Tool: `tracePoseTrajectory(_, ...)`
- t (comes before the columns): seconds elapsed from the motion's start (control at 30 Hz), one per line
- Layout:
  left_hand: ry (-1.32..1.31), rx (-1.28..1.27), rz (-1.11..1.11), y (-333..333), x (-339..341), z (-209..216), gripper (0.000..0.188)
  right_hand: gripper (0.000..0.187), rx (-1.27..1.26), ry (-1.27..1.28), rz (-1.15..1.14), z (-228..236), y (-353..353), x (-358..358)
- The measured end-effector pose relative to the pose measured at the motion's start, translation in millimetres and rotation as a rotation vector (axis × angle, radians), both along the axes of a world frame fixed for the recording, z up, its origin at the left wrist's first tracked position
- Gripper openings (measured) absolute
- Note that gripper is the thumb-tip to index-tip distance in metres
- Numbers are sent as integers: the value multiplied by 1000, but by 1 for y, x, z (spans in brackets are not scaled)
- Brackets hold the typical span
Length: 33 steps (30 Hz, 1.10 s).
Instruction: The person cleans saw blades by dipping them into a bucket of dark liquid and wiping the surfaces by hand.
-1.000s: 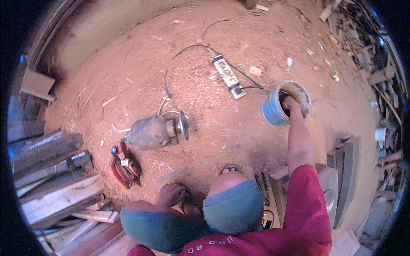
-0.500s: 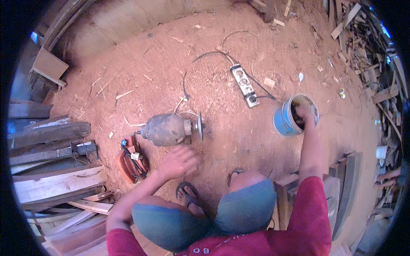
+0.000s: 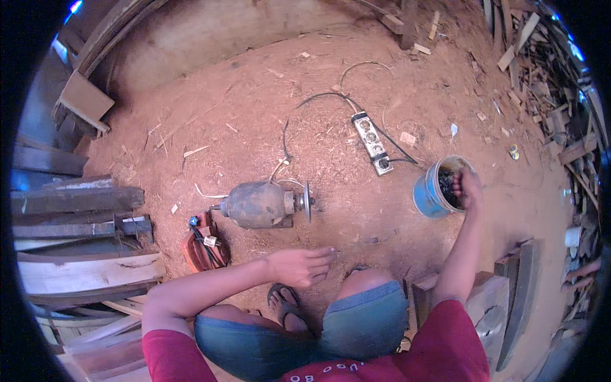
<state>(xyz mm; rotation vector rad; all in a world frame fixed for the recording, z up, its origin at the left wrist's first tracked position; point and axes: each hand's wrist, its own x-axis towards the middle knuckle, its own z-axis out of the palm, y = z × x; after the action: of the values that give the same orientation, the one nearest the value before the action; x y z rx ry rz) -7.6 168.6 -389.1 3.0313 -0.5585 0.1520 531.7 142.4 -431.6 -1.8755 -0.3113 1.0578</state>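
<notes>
My right hand (image 3: 470, 190) is at the near right rim of a blue metal bucket (image 3: 430, 191), its fingers curled closed. Whatever those fingers hold, if anything, is hidden. Dark contents (image 3: 447, 184) show inside the bucket, too unclear to name. Above the ground in front of my knees, my left hand (image 3: 302, 265) points right with its fingers pressed together. A tiny dark bit may be at its fingertips, but I cannot make it out. Just beyond that hand lies an electric motor (image 3: 256, 205) with a thin disc (image 3: 309, 201) on its right end.
An orange power tool (image 3: 202, 245) with a bundled cord lies left of my feet. Beyond the motor is a white power strip (image 3: 372, 141) with trailing cables. Stacked boards (image 3: 89, 274) line the left side; wooden blocks (image 3: 490, 299) stand by my right knee, and scrap wood (image 3: 547, 95) is heaped far right.
My right hand has risen from inside the bucket to its rim. My left hand has moved right, away from the motor, and its fingers have drawn together. The view has shifted slightly.
</notes>
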Motion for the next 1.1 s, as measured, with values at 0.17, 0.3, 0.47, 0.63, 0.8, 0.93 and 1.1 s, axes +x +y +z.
tracePoseTrajectory(0.17,-33,78,-10,35,34,-17,34,7,715,-446,587,-63,37,-162)
tracePoseTrajectory(0.3,112,213,132,77,30,-35,31,28,93,-492,844,25,67,-314)
tracePoseTrajectory(0.47,105,201,369,113,18,-47,36,25,328,-553,653,47,21,-287)
tracePoseTrajectory(0.63,125,-309,926,106,26,-26,42,30,637,110,354,30,-75,-262)
tracePoseTrajectory(0.8,249,-248,658,57,95,1,64,57,-210,-455,599,-39,-252,-285)
tracePoseTrajectory(0.93,278,-17,486,48,124,25,77,50,-639,-285,574,22,-348,-298)
tracePoseTrajectory(1.1,344,-208,298,17,164,27,73,29,-495,-494,161,99,-437,-263)
